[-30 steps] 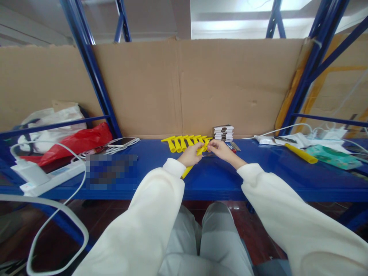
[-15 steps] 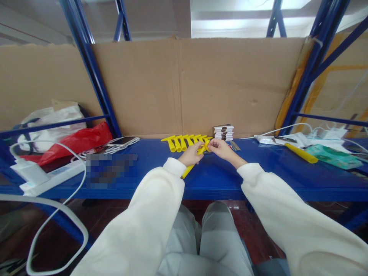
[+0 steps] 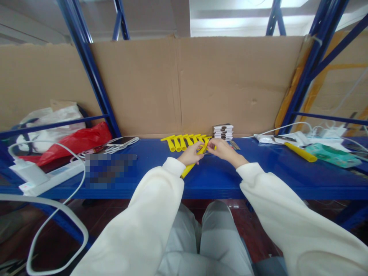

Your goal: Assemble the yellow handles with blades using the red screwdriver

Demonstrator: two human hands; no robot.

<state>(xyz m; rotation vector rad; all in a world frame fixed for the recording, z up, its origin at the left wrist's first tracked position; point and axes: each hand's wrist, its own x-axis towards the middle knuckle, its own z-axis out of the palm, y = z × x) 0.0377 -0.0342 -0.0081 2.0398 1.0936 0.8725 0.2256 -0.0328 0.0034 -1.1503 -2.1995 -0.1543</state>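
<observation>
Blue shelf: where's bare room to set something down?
Bare: between the right hand and the loose yellow tube; smaller, between the phone and row of yellow pieces. Crowded: behind the left hand, around the power strip, by the green packet.

Just below frame centre, the left hand [image 3: 189,155] grips 1 yellow tube [image 3: 188,170], the right hand [image 3: 222,149] at its upper end; yellow pieces [image 3: 177,143] lie in a row on the blue desk [image 3: 230,178] behind.

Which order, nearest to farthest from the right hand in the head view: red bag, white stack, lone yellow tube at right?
1. White stack, just behind the right hand.
2. Lone yellow tube, to the right.
3. Red bag, far left.
</observation>
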